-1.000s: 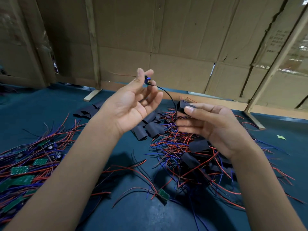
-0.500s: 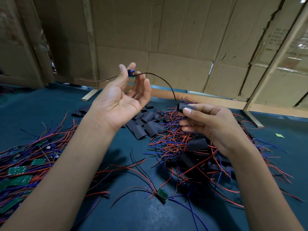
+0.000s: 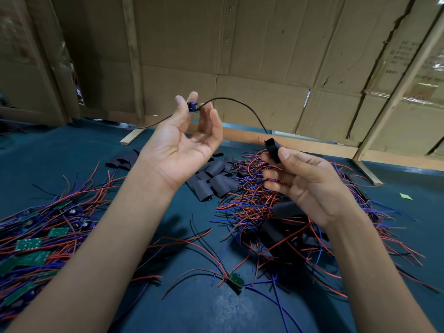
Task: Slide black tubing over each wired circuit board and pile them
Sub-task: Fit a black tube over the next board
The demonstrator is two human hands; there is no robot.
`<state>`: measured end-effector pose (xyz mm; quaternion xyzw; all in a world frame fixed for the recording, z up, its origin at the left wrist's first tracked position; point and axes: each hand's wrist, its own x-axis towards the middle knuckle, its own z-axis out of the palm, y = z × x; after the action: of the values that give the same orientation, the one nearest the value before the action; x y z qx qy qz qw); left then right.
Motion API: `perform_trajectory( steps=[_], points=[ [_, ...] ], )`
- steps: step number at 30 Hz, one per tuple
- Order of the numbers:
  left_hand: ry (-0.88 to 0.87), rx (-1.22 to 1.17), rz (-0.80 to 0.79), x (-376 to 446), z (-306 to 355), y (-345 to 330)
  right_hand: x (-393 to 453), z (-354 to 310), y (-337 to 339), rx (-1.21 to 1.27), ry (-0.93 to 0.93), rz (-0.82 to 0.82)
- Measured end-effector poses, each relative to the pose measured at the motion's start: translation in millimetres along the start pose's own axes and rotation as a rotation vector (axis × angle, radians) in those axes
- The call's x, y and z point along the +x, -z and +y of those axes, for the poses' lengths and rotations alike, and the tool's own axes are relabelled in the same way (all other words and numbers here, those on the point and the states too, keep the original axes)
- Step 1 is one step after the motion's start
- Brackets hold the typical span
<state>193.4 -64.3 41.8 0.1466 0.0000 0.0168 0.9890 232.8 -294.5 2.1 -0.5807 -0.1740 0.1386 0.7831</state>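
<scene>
My left hand (image 3: 186,143) is raised palm up and pinches a small wired circuit board (image 3: 193,107) between thumb and fingertips. A dark wire (image 3: 237,102) arcs from the board to the right and enters a piece of black tubing (image 3: 272,150). My right hand (image 3: 310,181) holds that tubing between thumb and forefinger, its open end up. Another wire trails from the board down to the left.
Loose black tubing pieces (image 3: 211,181) lie on the blue table behind my hands. A pile of bare boards with red and blue wires (image 3: 36,243) lies at the left. A tangle of sleeved boards and wires (image 3: 288,224) lies under my right hand. One loose board (image 3: 236,281) lies in front. Cardboard walls stand behind.
My left hand has lifted and drawn leftward with the board, pulling the wire out into a longer arc. The right hand has tilted the tubing more upright.
</scene>
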Motion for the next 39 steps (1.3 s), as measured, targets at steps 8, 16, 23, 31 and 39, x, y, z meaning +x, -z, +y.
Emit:
perform_trajectory(
  steps=[8,16,23,31,39],
  points=[
    [0.031,0.05,0.028,2,-10,3,3,3,5,0.028,0.013,-0.024],
    [-0.035,0.604,-0.033,3,-28,11,1,0,-5,-0.323,0.192,0.073],
    [-0.087,0.783,-0.06,1,-33,11,-2,-4,-15,-0.867,0.382,0.179],
    [-0.154,0.763,0.032,2,-44,10,-2,-3,-23,-1.094,0.465,0.279],
    [-0.157,0.954,0.0,-3,-45,9,-3,-1,-25,-0.924,0.585,0.315]
  ],
)
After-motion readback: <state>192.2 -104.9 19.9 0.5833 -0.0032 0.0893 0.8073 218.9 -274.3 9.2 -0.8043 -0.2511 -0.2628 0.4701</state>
